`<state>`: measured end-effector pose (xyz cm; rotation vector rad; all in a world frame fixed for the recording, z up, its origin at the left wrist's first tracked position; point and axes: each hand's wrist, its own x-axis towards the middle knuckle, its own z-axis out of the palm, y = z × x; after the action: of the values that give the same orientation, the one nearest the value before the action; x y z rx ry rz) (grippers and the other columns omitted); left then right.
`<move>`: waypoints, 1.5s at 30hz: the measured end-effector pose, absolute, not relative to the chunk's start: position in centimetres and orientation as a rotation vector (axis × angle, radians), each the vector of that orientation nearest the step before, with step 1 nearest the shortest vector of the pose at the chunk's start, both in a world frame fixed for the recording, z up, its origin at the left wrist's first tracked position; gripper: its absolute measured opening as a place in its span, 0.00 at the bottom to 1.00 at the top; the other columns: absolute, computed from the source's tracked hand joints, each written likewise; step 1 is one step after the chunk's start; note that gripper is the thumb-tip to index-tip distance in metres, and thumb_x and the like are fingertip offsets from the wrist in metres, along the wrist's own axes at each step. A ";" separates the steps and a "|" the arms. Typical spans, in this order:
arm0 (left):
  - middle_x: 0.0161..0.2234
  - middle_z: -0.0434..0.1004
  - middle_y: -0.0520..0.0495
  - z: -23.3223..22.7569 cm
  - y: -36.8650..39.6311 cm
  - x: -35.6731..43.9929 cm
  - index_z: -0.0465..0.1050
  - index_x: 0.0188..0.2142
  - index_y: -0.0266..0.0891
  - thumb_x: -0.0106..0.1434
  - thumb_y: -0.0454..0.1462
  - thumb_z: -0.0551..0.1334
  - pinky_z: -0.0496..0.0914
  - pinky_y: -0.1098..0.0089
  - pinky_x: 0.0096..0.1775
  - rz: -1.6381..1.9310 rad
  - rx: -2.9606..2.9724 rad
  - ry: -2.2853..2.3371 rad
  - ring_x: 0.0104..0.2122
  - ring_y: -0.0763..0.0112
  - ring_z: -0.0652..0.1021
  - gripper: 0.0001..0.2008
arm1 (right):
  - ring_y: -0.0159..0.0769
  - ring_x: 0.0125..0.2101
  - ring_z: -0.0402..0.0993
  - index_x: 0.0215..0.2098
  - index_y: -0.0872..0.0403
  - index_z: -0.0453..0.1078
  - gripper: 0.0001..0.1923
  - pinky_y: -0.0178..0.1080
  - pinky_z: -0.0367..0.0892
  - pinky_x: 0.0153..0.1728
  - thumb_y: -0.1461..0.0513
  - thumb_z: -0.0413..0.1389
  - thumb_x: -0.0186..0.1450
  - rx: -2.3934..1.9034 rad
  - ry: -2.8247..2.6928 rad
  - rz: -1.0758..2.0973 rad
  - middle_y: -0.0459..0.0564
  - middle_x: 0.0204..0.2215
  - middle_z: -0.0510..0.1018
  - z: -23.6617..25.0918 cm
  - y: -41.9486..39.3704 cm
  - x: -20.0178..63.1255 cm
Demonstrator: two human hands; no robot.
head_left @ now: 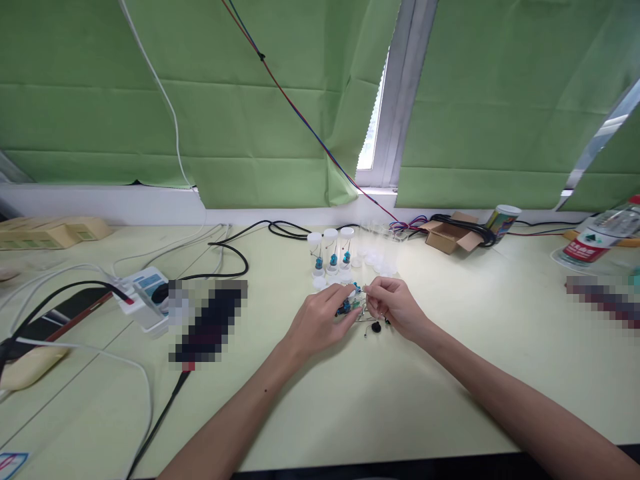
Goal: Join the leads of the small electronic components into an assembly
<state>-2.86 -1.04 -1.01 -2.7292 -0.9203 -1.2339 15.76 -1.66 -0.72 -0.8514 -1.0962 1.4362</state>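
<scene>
In the head view my left hand (316, 315) is closed, thumb and forefinger pinched around a small blue part (357, 287). The fingertips of my right hand (395, 305) are pinched together close beside that part, and what they hold is too small to make out. Under and between my hands lie more small parts with thin metal pieces, partly hidden by the fingers. A round black piece (376, 327) lies on the table just below my right fingertips. Behind my hands stand three clear tubes with white caps, among them a left tube (315, 244), each containing a blue part and thin wires.
Clear containers (387, 252) stand right of the tubes, with white caps nearby. Farther back are an open cardboard box (450, 235), cables and a can (503, 223). A power strip (145, 303) and cords occupy the left; a bottle (593, 240) is at right.
</scene>
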 end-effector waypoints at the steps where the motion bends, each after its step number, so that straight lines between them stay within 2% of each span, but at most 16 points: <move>1: 0.36 0.78 0.45 -1.0 -1.1 -2.8 0.67 0.50 0.38 0.66 0.40 0.58 0.72 0.69 0.33 -1.237 -2.725 -0.910 0.33 0.69 0.78 0.14 | 0.26 0.13 0.61 0.16 0.55 0.66 0.17 0.32 0.54 0.15 0.57 0.66 0.55 -0.851 -1.098 1.438 0.41 0.12 0.67 -0.7 -1.6 15.8; 14: 0.33 0.76 0.46 -1.2 -0.9 -2.8 0.67 0.49 0.38 0.66 0.40 0.58 0.70 0.71 0.29 -1.224 -2.682 -0.859 0.29 0.71 0.76 0.14 | 0.26 0.14 0.62 0.17 0.55 0.67 0.16 0.31 0.55 0.15 0.58 0.67 0.56 -0.834 -1.135 1.425 0.41 0.13 0.68 -1.3 -1.4 15.9; 26: 0.34 0.75 0.47 -1.5 -1.0 -2.8 0.66 0.50 0.39 0.66 0.39 0.59 0.70 0.71 0.30 -1.217 -2.745 -0.887 0.29 0.71 0.75 0.14 | 0.26 0.15 0.62 0.19 0.55 0.68 0.15 0.32 0.57 0.17 0.59 0.64 0.59 -0.814 -1.192 1.417 0.42 0.14 0.69 -1.6 -1.5 15.9; 34: 0.40 0.74 0.47 -1.1 -1.1 -2.7 0.66 0.51 0.41 0.67 0.39 0.58 0.69 0.70 0.35 -1.211 -2.868 -1.124 0.34 0.71 0.75 0.14 | 0.27 0.15 0.64 0.22 0.55 0.69 0.15 0.31 0.58 0.17 0.55 0.64 0.59 -0.872 -1.172 1.391 0.42 0.15 0.69 -1.6 -1.7 15.6; 45: 0.39 0.76 0.47 -1.1 -0.7 -3.0 0.66 0.54 0.42 0.66 0.41 0.59 0.69 0.66 0.40 -1.124 -2.973 -1.312 0.37 0.67 0.75 0.18 | 0.27 0.14 0.63 0.23 0.55 0.69 0.15 0.32 0.57 0.16 0.54 0.64 0.59 -0.872 -1.149 1.326 0.42 0.15 0.69 -1.4 -1.6 15.5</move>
<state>-2.97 -0.65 -1.05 -2.9727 -1.3120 -1.1245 15.49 -1.62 -1.39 -0.8717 -1.1492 1.3262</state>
